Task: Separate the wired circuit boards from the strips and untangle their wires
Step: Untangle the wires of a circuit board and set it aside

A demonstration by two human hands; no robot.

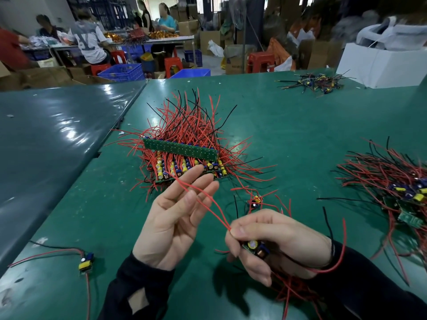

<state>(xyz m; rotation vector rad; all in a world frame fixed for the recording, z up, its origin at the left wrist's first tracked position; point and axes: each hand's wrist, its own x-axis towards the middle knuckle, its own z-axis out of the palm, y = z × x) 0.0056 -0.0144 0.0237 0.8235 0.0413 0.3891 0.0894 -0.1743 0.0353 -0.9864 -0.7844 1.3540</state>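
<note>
1. untangling step: right hand (272,241) pinches a small circuit board (256,247) and its red wires (208,204) near the table's (300,135) front edge
2. left hand (175,218) spread flat, palm up, wires across its fingers
3. wires run up-left to the strip stack (182,160)
4. next, likely draw them free
</note>
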